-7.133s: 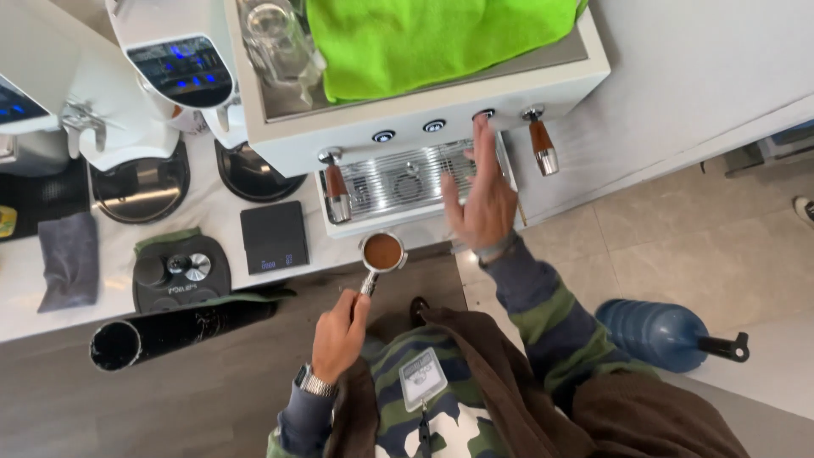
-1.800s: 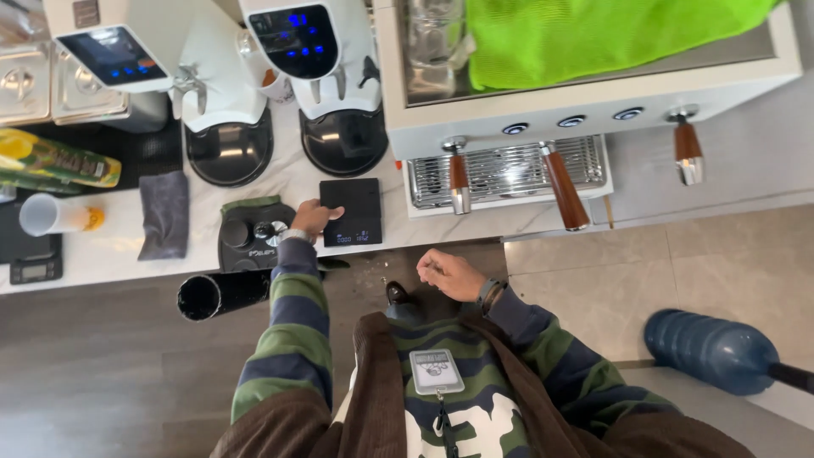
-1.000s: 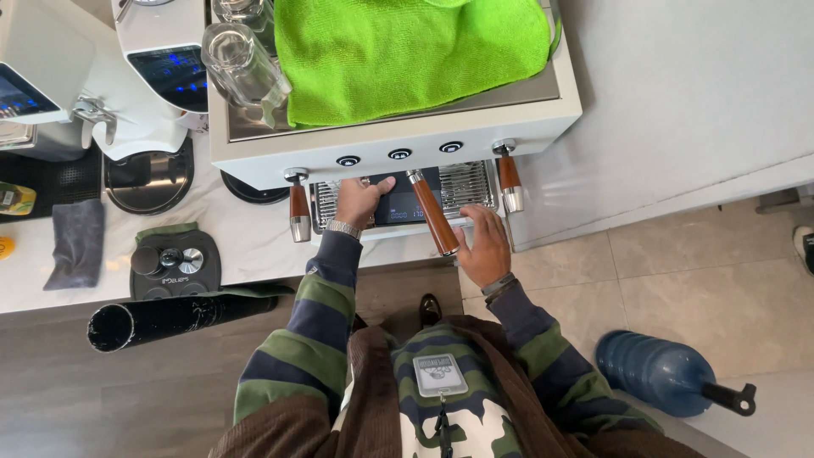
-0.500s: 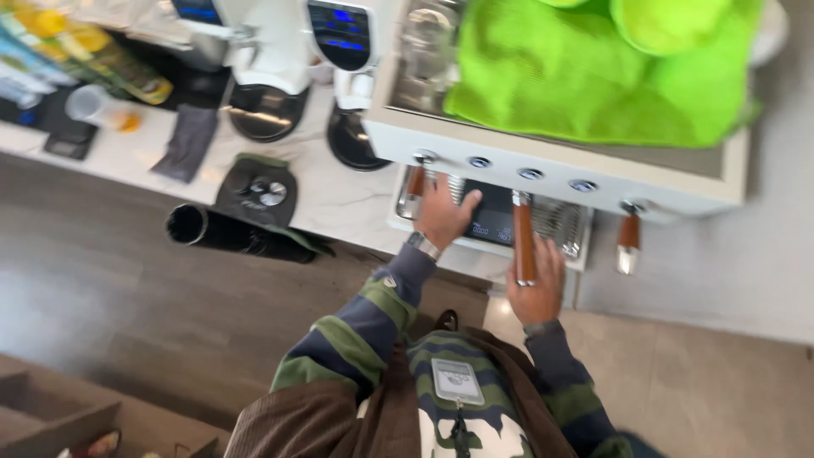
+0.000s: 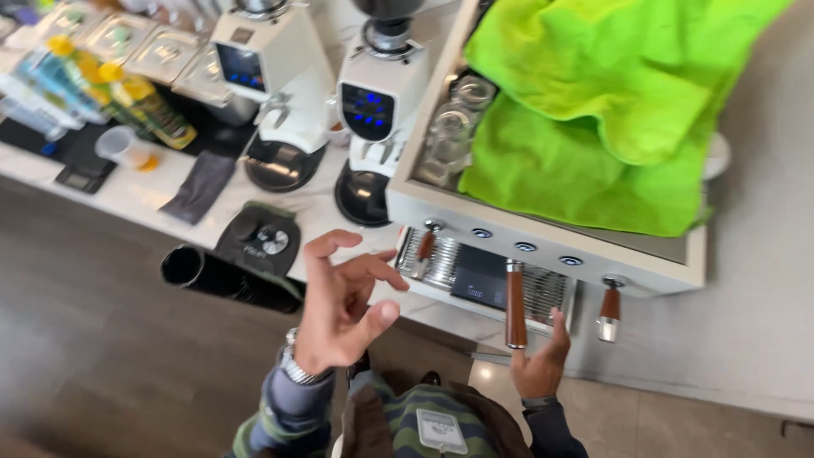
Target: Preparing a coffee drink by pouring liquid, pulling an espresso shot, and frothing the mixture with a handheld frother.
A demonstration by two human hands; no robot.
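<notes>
Two white grinders [image 5: 275, 80], two hands [image 5: 339, 309] (both empty), one espresso machine [image 5: 551, 246]

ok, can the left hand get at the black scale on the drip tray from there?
Probably yes. The left hand is raised, open and empty in front of the counter, and nothing stands between it and the black scale; the wooden portafilter handle and right hand sit farther right.

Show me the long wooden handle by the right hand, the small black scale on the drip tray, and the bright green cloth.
long wooden handle [image 5: 515, 304], head view, mid-shaft
small black scale [image 5: 480, 277], head view, top face
bright green cloth [image 5: 593, 119], head view, central folds
</notes>
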